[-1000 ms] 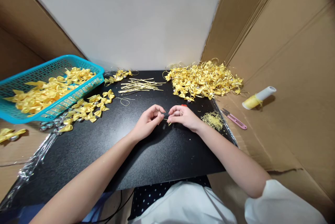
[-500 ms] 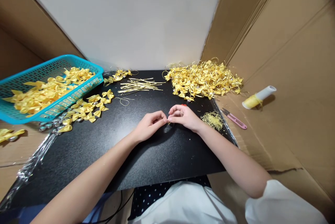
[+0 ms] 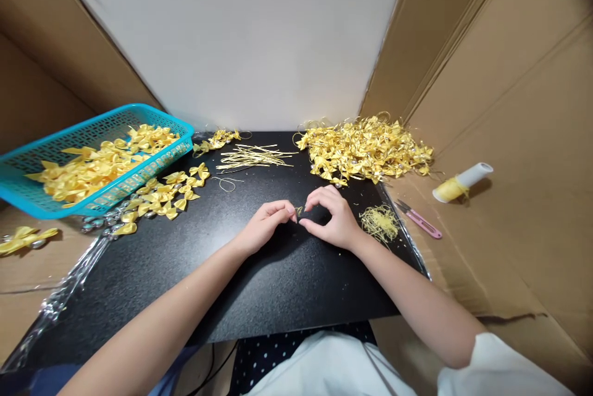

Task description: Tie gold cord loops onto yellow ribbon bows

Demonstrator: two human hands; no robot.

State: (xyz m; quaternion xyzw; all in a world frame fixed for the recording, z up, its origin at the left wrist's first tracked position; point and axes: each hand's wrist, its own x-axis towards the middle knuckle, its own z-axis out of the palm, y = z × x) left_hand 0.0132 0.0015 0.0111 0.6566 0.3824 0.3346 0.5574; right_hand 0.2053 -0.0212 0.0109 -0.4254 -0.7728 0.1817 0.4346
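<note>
My left hand (image 3: 266,226) and my right hand (image 3: 330,217) meet at the middle of the black board (image 3: 259,285), fingertips nearly touching. Between them sits a small yellow ribbon bow (image 3: 299,211), pinched by the left fingertips. The right hand's fingers curl around beside the bow, thumb and forefinger arched. A large pile of yellow bows with gold cord (image 3: 365,147) lies just beyond the right hand. A bundle of gold cord pieces (image 3: 252,157) lies beyond the left hand.
A teal basket (image 3: 55,192) full of yellow bows stands at the left, with loose bows (image 3: 162,195) beside it. Yellow trimmings (image 3: 380,223), pink snips (image 3: 419,219) and a yellow thread spool (image 3: 458,181) lie at the right. Cardboard walls enclose both sides.
The hands have drawn closer together. The right hand's fingers have curled and arched around the bow, while the left keeps its pinch. The view has shifted slightly down.
</note>
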